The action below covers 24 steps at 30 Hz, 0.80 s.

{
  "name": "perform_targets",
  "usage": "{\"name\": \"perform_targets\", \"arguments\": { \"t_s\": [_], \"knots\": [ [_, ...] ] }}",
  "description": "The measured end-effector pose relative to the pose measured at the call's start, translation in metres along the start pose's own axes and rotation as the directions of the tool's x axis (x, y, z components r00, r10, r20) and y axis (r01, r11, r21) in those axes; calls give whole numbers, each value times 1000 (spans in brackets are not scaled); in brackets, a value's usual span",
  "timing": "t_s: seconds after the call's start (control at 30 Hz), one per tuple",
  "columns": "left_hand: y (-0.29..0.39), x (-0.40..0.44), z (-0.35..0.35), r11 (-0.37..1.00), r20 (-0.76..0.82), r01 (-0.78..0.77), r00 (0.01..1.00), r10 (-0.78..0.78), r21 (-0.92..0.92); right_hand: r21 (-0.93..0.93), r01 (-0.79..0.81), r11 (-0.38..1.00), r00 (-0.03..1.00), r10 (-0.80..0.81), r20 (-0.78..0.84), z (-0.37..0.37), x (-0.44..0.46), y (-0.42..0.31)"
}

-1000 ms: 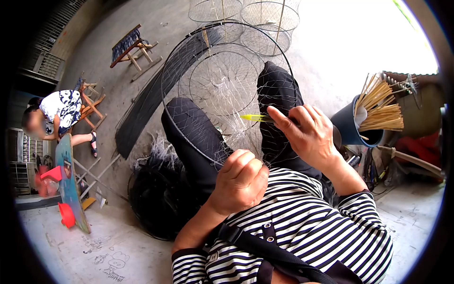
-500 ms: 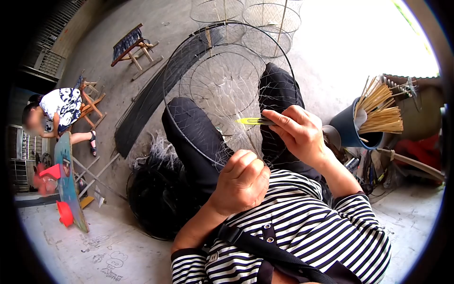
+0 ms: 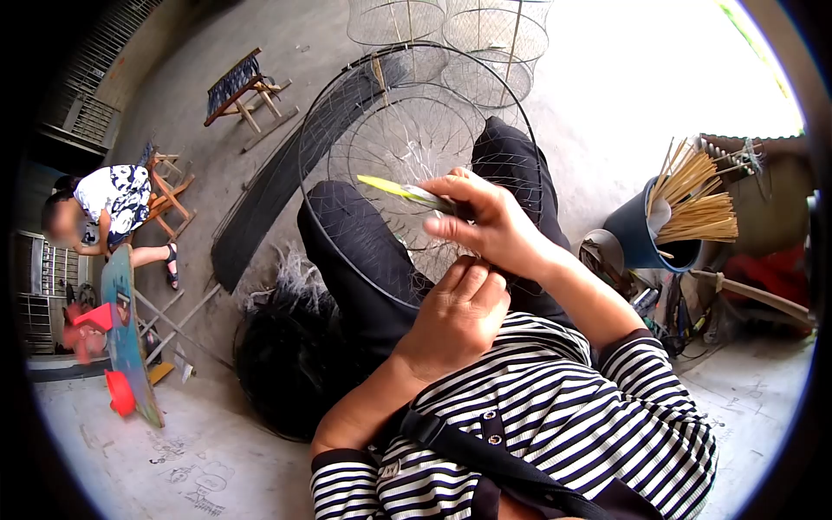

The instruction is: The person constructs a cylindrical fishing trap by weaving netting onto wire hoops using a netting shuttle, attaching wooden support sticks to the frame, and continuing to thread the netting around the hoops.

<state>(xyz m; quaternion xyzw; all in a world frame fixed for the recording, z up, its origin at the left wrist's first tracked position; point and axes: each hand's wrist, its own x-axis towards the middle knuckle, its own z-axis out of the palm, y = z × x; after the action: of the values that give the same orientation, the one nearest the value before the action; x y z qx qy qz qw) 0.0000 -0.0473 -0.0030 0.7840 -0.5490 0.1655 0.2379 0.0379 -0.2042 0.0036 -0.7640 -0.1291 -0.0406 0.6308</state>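
A round net cage (image 3: 407,165) with a dark hoop rests over my knees, its fine mesh gathered near its lower rim. My left hand (image 3: 459,316) is closed on the gathered netting at that rim. Held in my right hand (image 3: 498,221) is a slim tool (image 3: 390,187) with a yellow-green end that points left over the mesh. The right hand is just above the left, its thumb and index finger reaching along the tool. The part of the tool inside the palm is hidden.
More net cages (image 3: 494,35) stand ahead. On the right is a blue bucket (image 3: 631,227) of bamboo sticks (image 3: 698,195). A folding stool (image 3: 234,85) and black netting (image 3: 286,182) lie to the left. A person (image 3: 113,198) bends beside a blue board (image 3: 124,321) at far left.
My right hand has moved left and closer to my left hand, carrying the tool across the mesh. My left hand has turned slightly and stays closed at the rim.
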Motion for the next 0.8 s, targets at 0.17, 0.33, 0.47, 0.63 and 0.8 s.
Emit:
{"name": "perform_targets", "arguments": {
  "t_s": [0.17,0.33,0.47,0.63,0.8],
  "knots": [
    [-9,-12,-17,988,-84,70,995,-59,135,-407,316,857,880,-425,-212,-33,-10,-4],
    [-8,-5,-27,986,-187,84,981,-57,143,-875,308,374,886,-448,120,-47,-17,4],
    [-7,-10,-15,992,-158,12,987,7,122,-295,344,892,936,-350,34,-33,-19,-13],
    [-10,-25,-19,988,-176,40,984,-14,147,508,332,795,937,-342,-77,-56,-27,-6],
    [-9,-25,-32,978,-153,207,966,-209,-24,620,567,543,822,-430,-375,-193,-146,-88]
  ]
}}
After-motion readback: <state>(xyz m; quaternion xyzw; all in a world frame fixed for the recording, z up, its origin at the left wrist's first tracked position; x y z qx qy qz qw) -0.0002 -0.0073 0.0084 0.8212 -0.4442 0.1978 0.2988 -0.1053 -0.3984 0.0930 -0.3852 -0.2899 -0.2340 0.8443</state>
